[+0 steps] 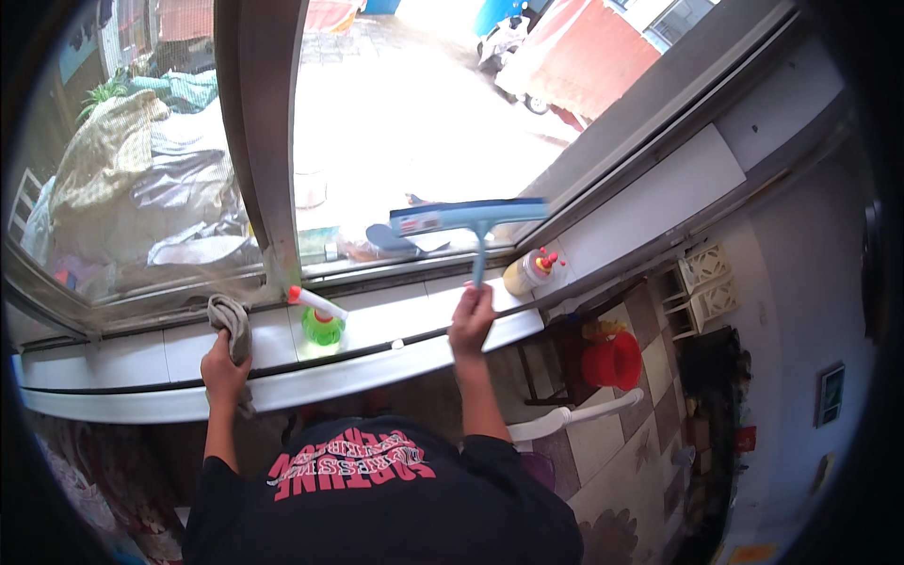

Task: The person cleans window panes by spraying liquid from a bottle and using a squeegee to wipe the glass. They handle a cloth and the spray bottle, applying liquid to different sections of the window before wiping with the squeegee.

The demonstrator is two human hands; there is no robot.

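My right hand (472, 319) grips the handle of a light-blue window squeegee (480, 215), its wide blade raised in front of the bright window opening. In my left hand (224, 371) is a bunched grey-brown cloth (232, 323), held over the sill close to the lower window frame. Between the two hands a green spray bottle (323, 328) with a white and red trigger head stands on the white tiled sill (381, 321). To the right of the squeegee handle is a clear bottle (524, 274) of yellowish liquid with a red top. Whether the blade touches glass I cannot tell.
A thick window post (261, 134) divides the screened left pane from the right opening. Below the sill at right are a red bucket (613, 360) and a curved white rail (575, 417). Outside, draped sheets (176, 169) cover a heap, and a scooter (505, 42) is parked.
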